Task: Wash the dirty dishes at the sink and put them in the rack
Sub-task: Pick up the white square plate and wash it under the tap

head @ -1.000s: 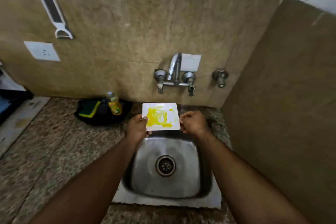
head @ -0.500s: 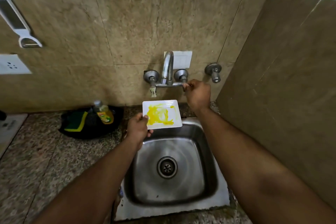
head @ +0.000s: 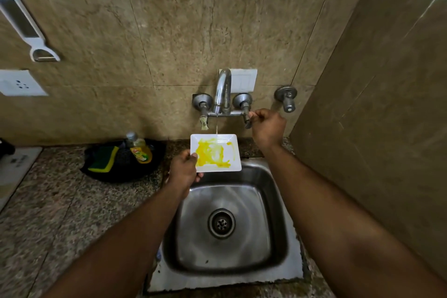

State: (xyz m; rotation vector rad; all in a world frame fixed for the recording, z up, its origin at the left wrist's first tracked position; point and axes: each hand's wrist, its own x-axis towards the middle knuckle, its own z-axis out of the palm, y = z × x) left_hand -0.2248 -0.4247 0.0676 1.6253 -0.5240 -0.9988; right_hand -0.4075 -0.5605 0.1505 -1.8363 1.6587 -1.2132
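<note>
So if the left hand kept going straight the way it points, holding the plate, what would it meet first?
Probably the thin water stream under the spout: the left hand points toward the back wall, and the plate has its far edge right beneath it. Depth is unclear.

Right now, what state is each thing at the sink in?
Square white plate: smeared yellow, unwashed, tilted over the sink.
Left hand: grips the plate's left edge.
Right hand: grips the right tap handle.
Spout: a thin trickle falls toward the plate.
Sink: drain open, no dishes inside.
Soap bottle: capped, tilted.
</note>
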